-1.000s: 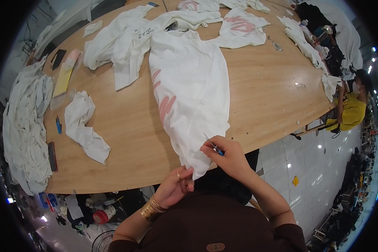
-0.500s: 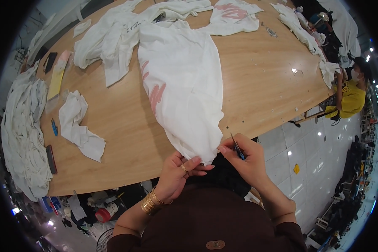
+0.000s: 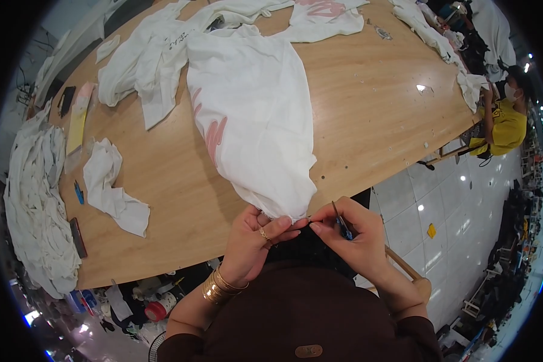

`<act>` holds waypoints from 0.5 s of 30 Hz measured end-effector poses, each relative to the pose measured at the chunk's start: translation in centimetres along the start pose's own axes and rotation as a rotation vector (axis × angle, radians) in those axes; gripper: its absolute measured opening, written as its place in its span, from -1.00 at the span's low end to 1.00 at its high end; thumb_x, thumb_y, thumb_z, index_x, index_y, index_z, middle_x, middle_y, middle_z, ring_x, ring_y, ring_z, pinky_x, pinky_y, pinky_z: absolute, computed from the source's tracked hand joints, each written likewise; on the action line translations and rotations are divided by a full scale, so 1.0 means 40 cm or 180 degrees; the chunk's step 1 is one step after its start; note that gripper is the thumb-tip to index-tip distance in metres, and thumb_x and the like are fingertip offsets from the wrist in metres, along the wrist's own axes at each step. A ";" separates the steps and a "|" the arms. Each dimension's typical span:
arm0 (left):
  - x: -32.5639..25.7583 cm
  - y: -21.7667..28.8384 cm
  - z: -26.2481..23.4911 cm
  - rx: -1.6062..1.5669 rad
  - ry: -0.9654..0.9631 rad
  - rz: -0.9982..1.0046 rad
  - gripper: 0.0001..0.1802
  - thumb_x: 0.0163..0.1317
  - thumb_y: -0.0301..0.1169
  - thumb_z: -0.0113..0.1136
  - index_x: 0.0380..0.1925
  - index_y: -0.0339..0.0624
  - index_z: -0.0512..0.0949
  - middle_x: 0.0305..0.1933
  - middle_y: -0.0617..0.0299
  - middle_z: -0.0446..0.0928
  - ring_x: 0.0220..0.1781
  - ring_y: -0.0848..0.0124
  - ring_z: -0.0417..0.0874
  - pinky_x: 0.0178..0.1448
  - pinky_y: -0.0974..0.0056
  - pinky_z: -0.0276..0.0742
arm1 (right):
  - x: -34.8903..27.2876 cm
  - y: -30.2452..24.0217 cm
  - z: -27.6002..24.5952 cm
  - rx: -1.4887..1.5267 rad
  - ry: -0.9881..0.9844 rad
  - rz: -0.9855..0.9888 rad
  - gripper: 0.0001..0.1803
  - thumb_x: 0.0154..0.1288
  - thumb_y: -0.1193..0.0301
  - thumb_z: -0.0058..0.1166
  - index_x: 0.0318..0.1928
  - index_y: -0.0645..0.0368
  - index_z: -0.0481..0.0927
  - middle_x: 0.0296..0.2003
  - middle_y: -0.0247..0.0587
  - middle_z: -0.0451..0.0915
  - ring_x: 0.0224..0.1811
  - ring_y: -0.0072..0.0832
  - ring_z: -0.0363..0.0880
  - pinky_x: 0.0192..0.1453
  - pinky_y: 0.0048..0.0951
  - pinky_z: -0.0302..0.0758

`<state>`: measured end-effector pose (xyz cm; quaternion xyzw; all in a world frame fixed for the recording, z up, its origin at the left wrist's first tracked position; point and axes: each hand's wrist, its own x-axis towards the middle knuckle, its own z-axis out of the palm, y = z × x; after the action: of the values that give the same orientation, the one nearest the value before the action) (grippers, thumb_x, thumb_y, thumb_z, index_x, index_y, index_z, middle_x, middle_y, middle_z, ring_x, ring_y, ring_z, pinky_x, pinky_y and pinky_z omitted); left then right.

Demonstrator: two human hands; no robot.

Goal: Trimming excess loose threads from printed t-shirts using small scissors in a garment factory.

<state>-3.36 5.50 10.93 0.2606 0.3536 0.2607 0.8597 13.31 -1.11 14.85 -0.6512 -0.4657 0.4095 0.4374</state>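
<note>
We have the white garment [image 3: 253, 108] on the desk [image 3: 380, 102], near end at the desk edge, pink print [image 3: 215, 139] on its left side. Our left hand [image 3: 256, 238] is at that end, fingers pinching the hem, thumb on top. Our right hand [image 3: 357, 235] is just right of the garment's end: fingers wrapped around small snips [image 3: 343, 227], thumb and index tips together; can't tell if those tips also grip a thread. Left of the garment: loose white cloth [image 3: 113, 194], then a white cloth pile [image 3: 36, 205] farther left.
</note>
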 end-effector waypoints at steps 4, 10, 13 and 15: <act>0.008 -0.001 0.002 -0.0172 0.0019 -0.0071 -0.64 0.24 -0.43 0.11 -0.01 -0.32 0.32 -0.07 0.07 0.54 -0.06 0.32 0.62 -0.03 0.30 0.58 | -0.001 0.009 0.004 -0.0114 -0.0055 -0.0226 -0.85 0.09 0.58 0.18 -0.28 0.19 0.57 -0.48 -0.32 0.48 -0.51 -0.64 0.40 -0.41 -0.62 0.34; 0.010 0.013 0.001 -0.0049 0.0080 -0.0123 -0.66 0.24 -0.43 0.12 -0.03 -0.34 0.34 -0.05 0.05 0.53 -0.05 0.30 0.61 -0.01 0.26 0.58 | 0.011 -0.009 -0.018 -0.0523 -0.0290 -0.0473 -0.83 0.13 0.57 0.15 -0.23 0.13 0.60 -0.49 -0.28 0.47 -0.50 -0.56 0.42 -0.40 -0.57 0.38; 0.009 0.012 0.006 -0.0065 0.0061 0.0018 -0.65 0.25 -0.45 0.09 -0.01 -0.35 0.33 -0.03 0.03 0.51 -0.03 0.28 0.60 0.02 0.25 0.57 | 0.009 -0.023 -0.033 -0.0405 -0.0375 -0.0391 -0.79 0.14 0.55 0.14 -0.17 0.10 0.60 -0.46 -0.25 0.49 -0.52 -0.52 0.41 -0.40 -0.54 0.39; 0.009 0.014 0.015 0.0036 0.0022 0.0071 -0.64 0.25 -0.47 0.08 0.01 -0.35 0.31 -0.02 0.02 0.51 -0.03 0.29 0.60 0.03 0.24 0.56 | 0.012 -0.054 -0.046 -0.0242 -0.0632 0.0533 -0.77 0.15 0.53 0.15 -0.14 0.11 0.59 -0.41 -0.23 0.53 -0.52 -0.48 0.45 -0.40 -0.51 0.41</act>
<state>-2.84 5.99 11.49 0.2686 0.3551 0.2692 0.8540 14.63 -0.61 17.36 -0.6602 -0.4659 0.4892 0.3284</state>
